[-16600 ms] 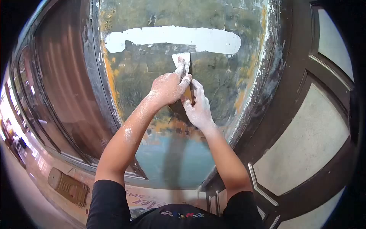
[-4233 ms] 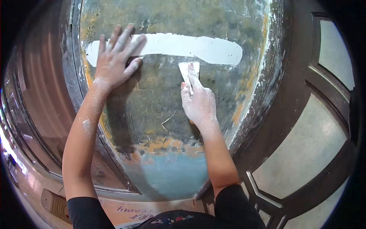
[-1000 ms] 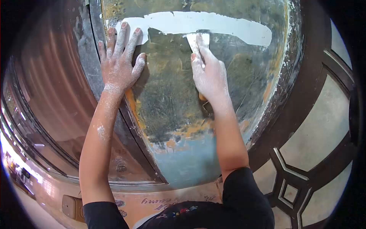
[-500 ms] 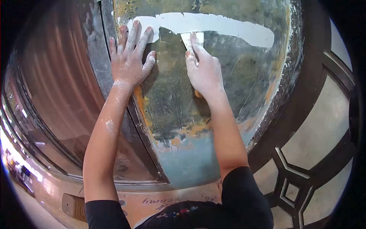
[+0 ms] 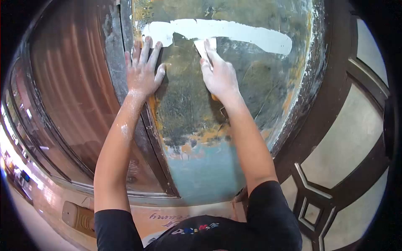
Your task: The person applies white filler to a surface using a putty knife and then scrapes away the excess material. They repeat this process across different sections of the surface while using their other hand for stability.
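My right hand grips a putty knife, its pale blade against the mottled dark green wall just below a band of white filler. The index finger presses along the blade. My left hand lies with fingers spread on the wall's left part, its fingertips at the lower left end of the white band. White powder coats both hands. Part of the knife's handle is hidden by my right hand.
A brown curtained glass panel in a dark frame stands at the left. On the right is a dark wooden lattice with pale panels. A brown object and a printed surface lie low in view.
The view has shifted slightly. My left hand sits a little lower against the white band, its fingers now mostly below it. The knife remains in my right hand under the band.
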`<state>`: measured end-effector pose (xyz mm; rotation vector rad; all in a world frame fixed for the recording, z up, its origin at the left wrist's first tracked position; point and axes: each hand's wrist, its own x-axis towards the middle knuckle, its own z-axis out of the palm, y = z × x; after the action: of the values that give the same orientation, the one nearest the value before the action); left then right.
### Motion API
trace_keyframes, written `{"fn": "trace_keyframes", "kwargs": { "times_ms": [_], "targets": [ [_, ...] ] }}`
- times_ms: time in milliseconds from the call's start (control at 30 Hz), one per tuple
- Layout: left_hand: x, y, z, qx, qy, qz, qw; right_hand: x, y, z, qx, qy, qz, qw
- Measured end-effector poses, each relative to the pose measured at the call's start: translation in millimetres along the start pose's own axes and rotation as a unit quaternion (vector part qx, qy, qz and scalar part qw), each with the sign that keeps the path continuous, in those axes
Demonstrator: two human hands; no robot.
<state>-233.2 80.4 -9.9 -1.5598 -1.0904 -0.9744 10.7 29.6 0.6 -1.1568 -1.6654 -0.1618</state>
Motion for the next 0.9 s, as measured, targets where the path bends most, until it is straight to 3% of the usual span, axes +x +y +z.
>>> {"fn": "trace_keyframes", "kwargs": {
  "times_ms": [167, 300, 433, 567, 667, 767, 900],
  "targets": [
    [-37, 10, -14, 0.033, -0.129, -0.053, 0.99, 0, 45, -41, -0.116, -0.013, 0.009, 0.993],
    [-35, 15, -18, 0.046, -0.154, -0.071, 0.984, 19, 75, -96, -0.207, -0.027, 0.013, 0.978],
    [-5, 12, -13, 0.073, -0.094, -0.039, 0.992, 50, 123, -147, -0.256, 0.037, -0.096, 0.961],
    [38, -8, -6, 0.081, -0.02, -0.02, 0.996, 67, 131, -196, -0.336, 0.012, -0.104, 0.936],
    [55, -10, -6, 0.06, 0.014, -0.043, 0.997, 77, 158, -217, -0.378, 0.019, -0.177, 0.909],
    [53, -10, 2, 0.036, 0.055, -0.052, 0.996, 83, 157, -226, -0.419, -0.013, -0.192, 0.888],
    [50, -10, 0, 0.019, 0.064, -0.051, 0.996, 87, 121, -197, -0.449, -0.006, -0.303, 0.84]
  ]
}}
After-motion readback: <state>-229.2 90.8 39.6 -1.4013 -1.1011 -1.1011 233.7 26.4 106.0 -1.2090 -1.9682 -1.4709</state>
